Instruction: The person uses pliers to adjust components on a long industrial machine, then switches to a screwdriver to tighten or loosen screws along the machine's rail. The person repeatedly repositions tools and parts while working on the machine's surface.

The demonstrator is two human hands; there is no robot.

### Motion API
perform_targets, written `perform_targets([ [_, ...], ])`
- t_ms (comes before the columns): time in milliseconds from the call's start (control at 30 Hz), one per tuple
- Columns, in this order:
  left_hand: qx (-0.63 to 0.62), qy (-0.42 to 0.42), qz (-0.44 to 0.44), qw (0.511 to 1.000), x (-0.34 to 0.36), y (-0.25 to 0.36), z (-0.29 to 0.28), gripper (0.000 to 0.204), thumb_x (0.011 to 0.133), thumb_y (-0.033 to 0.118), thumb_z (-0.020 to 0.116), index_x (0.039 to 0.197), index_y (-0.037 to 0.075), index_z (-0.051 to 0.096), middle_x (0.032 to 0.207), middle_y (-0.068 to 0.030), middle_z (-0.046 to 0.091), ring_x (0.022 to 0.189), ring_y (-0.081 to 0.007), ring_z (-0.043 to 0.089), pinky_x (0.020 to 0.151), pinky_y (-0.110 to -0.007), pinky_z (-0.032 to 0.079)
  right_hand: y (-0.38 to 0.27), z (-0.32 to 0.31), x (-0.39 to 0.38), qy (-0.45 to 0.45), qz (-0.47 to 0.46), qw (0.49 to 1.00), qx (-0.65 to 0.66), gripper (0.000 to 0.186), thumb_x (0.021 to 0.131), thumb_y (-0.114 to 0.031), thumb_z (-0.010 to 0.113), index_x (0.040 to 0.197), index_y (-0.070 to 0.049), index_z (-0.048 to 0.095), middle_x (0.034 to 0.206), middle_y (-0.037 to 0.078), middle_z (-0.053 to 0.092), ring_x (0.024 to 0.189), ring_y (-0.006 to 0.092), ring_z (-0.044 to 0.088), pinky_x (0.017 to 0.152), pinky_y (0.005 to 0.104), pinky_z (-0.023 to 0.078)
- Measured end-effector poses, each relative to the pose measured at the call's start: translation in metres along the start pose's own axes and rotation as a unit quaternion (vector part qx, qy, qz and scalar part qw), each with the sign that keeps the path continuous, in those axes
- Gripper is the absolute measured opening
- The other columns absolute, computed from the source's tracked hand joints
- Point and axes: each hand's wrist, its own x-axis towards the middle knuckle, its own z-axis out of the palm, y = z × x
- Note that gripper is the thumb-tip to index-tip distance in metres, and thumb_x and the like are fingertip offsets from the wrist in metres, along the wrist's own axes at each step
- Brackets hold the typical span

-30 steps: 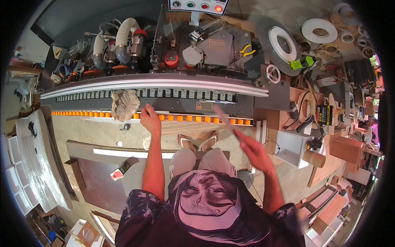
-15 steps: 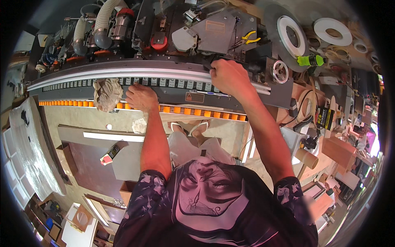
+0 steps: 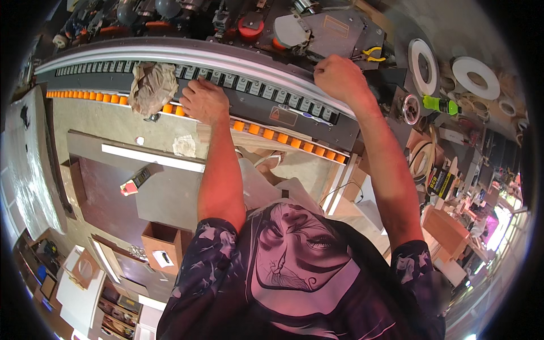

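My left hand (image 3: 205, 103), fingers bent and apart, rests on the dark chain track (image 3: 238, 82) of a machine, right of crumpled brown paper (image 3: 152, 88). My right hand (image 3: 340, 79) is closed above the silver rail (image 3: 272, 65) at its right part; what it holds, if anything, is hidden. A white-and-blue brush-like tool (image 3: 309, 115) lies along the track between my hands. Yellow-handled pliers (image 3: 373, 54) lie behind my right hand.
Orange rollers (image 3: 269, 134) line the machine's front edge. A handwheel (image 3: 410, 109), white rings (image 3: 476, 78) and a green bottle (image 3: 441, 105) are at right. Boards (image 3: 156, 204), wooden boxes (image 3: 161, 243) and a wrapped panel (image 3: 28, 164) lie below and left.
My right hand has risen from the lower right, where it held a blurred long object, to above the rail. My left hand has moved up onto the track. The view has shifted and tilted.
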Motion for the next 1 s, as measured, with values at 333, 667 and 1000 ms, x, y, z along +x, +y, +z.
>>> perform_targets([
  [333,-0.002,-0.007,0.004,1.0,0.001,0.001,-0.008,0.028,0.102,0.034,0.062,0.093,0.007,0.067,0.095,-0.0124,0.062,0.091,-0.0355,0.06,0.078,-0.05,0.046,0.006,0.009,-0.002,0.018,-0.03,0.999,0.008,0.033,0.088,-0.022,0.063,0.112,-0.01,0.082,0.105,0.025,0.076,0.102,0.0454,0.072,0.095,0.0489,0.057],
  [667,0.006,-0.003,-0.003,1.0,0.0,0.0,0.001,0.03,0.104,0.037,0.059,0.096,0.009,0.066,0.098,-0.0114,0.061,0.097,-0.0343,0.059,0.083,-0.05,0.046,0.012,0.011,0.002,0.011,-0.031,0.998,0.057,0.029,0.083,-0.018,0.069,0.102,0.0,0.081,0.103,0.028,0.077,0.102,0.048,0.073,0.094,0.0539,0.058],
  [1000,0.001,0.006,-0.005,1.0,-0.002,-0.002,0.005,0.03,0.104,0.037,0.06,0.096,0.009,0.067,0.098,-0.0115,0.063,0.096,-0.035,0.059,0.083,-0.05,0.046,0.013,0.0,-0.009,0.01,-0.049,0.997,0.055,0.033,0.089,-0.022,0.066,0.113,-0.006,0.081,0.112,0.023,0.076,0.107,0.0421,0.073,0.097,0.0458,0.056],
])
